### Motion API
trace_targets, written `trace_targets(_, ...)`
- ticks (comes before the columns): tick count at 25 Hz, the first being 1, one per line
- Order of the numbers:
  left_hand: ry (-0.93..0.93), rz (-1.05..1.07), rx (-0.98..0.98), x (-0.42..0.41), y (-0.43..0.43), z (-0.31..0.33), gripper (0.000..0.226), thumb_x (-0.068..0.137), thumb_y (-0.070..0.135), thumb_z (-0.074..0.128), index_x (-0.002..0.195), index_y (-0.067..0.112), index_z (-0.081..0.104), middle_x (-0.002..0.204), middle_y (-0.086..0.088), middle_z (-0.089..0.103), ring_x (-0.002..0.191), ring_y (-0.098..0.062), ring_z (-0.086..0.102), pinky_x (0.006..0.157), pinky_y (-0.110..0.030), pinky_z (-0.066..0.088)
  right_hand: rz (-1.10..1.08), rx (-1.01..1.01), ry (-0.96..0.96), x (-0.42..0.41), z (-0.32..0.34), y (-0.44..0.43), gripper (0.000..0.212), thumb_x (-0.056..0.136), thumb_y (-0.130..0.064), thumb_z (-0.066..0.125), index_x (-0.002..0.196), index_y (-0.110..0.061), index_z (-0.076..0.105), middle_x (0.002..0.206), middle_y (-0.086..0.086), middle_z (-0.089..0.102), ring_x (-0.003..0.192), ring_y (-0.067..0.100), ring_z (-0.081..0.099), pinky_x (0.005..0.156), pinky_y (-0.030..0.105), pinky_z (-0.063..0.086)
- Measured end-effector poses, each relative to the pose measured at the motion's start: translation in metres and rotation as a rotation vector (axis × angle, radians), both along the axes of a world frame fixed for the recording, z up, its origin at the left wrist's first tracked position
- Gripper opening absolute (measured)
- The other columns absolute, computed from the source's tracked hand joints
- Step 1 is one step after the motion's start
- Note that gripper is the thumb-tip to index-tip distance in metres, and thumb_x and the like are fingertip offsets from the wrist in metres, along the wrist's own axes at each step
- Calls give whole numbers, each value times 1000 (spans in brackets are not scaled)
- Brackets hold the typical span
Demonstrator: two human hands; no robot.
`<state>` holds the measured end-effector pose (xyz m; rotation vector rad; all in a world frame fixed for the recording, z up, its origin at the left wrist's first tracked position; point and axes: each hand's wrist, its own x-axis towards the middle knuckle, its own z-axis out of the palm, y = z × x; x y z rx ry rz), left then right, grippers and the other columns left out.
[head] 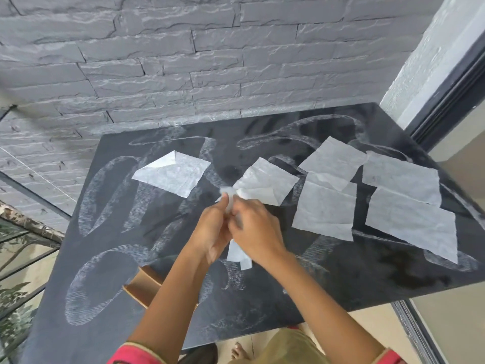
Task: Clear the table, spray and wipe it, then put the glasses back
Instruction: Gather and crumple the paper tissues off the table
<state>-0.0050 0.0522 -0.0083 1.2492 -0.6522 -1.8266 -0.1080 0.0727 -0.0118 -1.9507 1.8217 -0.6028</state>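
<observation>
Wipe step: your left hand (212,232) and right hand (253,227) both pinch a crumpled tissue (237,254) above the streaked table (354,271), loose sheets (325,206) lying beyond and right of the grip; next, likely gather those; glasses unseen.

I log the tabletop (367,271) as dark, matt and stone-like, fine-grained, with pale chalky smears across it. The tissue sheets (172,174) on it are thin white paper, creased and matt. The crumpled tissue (227,191) pinched by the left hand (212,232) and right hand (256,232) looks the same. Wall (183,61): rough grey stone, uneven faces. Box (143,285): plain brown cardboard. Sleeve (126,355): pink cloth.
</observation>
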Motion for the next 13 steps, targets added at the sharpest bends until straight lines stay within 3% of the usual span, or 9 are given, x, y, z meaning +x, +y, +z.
trace_targets(3, 7, 32, 81, -8, -4, -4, 32, 97, 29, 51, 89, 3, 68, 81, -11, 70, 72, -17, 69, 66, -26, 56, 3, -75, -36, -1, -2, 9, 20, 91, -31, 49, 95, -20, 65, 125, -11, 58, 120, 10, 42, 74, 30, 45)
trace_targets(6, -68, 142, 120, -17, -10, -7, 19, 94, 4, 51, 79, 0, 62, 74, -11, 62, 58, -15, 64, 56, -22, 54, -17, -53, -377, -15, -10, 16, 18, 87, -30, 60, 101, -27, 71, 110, -15, 66, 111, 4, 52, 83, 25, 47)
trace_targets(8, -88, 160, 110, -25, -15, -6, 15, 94, -1, 48, 87, 0, 61, 78, -10, 64, 62, -14, 64, 59, -25, 54, -158, -117, -525, -42, -24, 13, 15, 85, -25, 65, 97, -23, 73, 102, -15, 67, 103, 8, 58, 83, 28, 49)
trace_targets(10, -113, 134, 90, -33, -18, -6, 15, 95, -1, 47, 94, 2, 61, 86, -9, 66, 74, -17, 65, 71, -30, 55, -281, -129, -368, -86, -48, 7, 15, 87, -20, 63, 98, -18, 72, 102, -8, 68, 102, 15, 57, 83, 31, 48)
trace_targets(13, -163, 73, 50, -39, -19, -8, 19, 97, 2, 43, 92, 5, 61, 89, -9, 65, 79, -20, 63, 79, -33, 52, -312, 16, 57, -157, -86, 4, 24, 89, -20, 60, 109, -10, 66, 112, 4, 62, 113, 23, 49, 89, 34, 43)
